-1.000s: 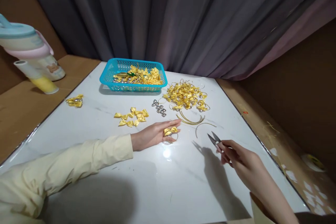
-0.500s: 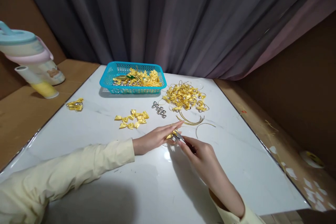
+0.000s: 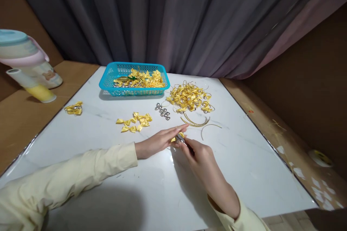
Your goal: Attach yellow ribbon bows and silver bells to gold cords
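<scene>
My left hand (image 3: 159,140) holds a yellow ribbon bow (image 3: 177,137) near the middle of the white table, its fingers stretched along the far side. Dark-handled metal pliers (image 3: 187,143) are gripped in my right hand (image 3: 200,155), with their jaws at the bow. The fingertips partly hide the bow. Just beyond my hands lie curved gold wires (image 3: 196,124) and a small group of silver bells (image 3: 162,112). Several loose yellow bows (image 3: 135,122) rest to the left of them. A heap of yellow bows with wire loops (image 3: 188,97) is farther back.
A blue basket (image 3: 108,88) with bows and silver pieces stands at the back of the white table (image 3: 233,187). One bow bundle (image 3: 74,108) lies at the left. A tumbler (image 3: 29,57) and a yellow-and-white roll (image 3: 32,86) stand on cardboard. Paper scraps lie at the right.
The pliers and my right hand have moved slightly left, closer in to the bow. The whole view has shifted a little, moving the table items left in the picture.
</scene>
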`<state>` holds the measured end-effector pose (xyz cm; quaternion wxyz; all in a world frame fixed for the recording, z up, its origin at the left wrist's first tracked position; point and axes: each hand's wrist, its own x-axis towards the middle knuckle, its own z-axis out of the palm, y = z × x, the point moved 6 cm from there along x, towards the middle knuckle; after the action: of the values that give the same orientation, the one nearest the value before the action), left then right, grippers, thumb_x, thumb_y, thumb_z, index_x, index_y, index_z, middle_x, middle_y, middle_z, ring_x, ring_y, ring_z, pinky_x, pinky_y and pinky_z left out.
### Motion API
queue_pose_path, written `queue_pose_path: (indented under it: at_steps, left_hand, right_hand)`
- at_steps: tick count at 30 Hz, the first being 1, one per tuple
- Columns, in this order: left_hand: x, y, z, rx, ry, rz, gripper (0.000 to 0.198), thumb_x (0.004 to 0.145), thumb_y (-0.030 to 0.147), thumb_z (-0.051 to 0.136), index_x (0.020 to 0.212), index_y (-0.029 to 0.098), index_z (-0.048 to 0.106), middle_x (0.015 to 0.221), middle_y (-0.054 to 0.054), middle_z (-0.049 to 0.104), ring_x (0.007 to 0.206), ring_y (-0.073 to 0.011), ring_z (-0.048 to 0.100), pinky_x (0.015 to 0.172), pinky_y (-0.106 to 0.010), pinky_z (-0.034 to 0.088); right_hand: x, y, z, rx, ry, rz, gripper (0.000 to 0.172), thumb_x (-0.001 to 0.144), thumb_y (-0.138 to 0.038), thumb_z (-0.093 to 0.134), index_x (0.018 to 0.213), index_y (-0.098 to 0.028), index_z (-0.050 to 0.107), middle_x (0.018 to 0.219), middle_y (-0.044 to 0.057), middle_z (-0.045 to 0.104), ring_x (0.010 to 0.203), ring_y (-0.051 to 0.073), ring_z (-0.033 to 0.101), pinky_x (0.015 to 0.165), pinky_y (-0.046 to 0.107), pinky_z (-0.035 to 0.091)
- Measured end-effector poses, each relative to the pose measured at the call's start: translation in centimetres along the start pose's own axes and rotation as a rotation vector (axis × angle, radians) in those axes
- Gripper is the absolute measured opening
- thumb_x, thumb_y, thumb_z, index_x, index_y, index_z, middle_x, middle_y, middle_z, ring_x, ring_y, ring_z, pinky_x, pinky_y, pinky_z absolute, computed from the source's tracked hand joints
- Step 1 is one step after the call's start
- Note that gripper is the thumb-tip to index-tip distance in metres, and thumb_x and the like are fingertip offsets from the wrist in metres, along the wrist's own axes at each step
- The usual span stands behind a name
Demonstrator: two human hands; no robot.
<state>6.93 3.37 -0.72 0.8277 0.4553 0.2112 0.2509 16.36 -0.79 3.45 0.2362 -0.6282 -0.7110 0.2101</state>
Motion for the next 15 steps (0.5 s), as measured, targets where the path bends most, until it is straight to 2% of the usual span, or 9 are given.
queue_pose_path:
  at_steps: [5, 9, 15]
  left_hand:
    - [-0.03, 0.28, 0.29, 0.016, -0.007, -0.014, 0.042, 0.091, 0.04, 0.043, 0.131, 0.028, 0.045, 0.145, -0.005, 0.033, 0.135, -0.022, 0.024, 0.107, -0.039, 0.026]
    - [-0.18, 0.58, 0.46, 0.081, 0.006, -0.039, 0.042, 0.092, 0.039, 0.04, 0.133, 0.026, 0.043, 0.145, -0.005, 0.033, 0.136, -0.0211, 0.021, 0.108, -0.038, 0.024]
    - [-0.31, 0.61, 0.59, 0.14, -0.008, -0.055, 0.041, 0.092, 0.042, 0.038, 0.131, 0.03, 0.044, 0.146, -0.001, 0.031, 0.137, -0.0219, 0.017, 0.11, -0.04, 0.019]
  right_hand:
    - [-0.23, -0.1, 0.28, 0.0, 0.032, -0.019, 0.021, 0.088, -0.023, 0.038, 0.072, -0.018, 0.05, 0.065, 0.006, 0.062, 0.053, 0.016, 0.054, 0.05, 0.024, 0.035]
    - [-0.36, -0.4, 0.31, -0.034, 0.065, -0.041, 0.022, 0.088, -0.02, 0.036, 0.075, -0.015, 0.053, 0.066, 0.007, 0.062, 0.052, 0.016, 0.053, 0.05, 0.024, 0.035]
    - [-0.4, -0.57, 0.61, -0.063, 0.065, -0.07, 0.023, 0.089, -0.018, 0.035, 0.082, -0.011, 0.056, 0.072, 0.01, 0.064, 0.055, 0.017, 0.055, 0.052, 0.026, 0.038]
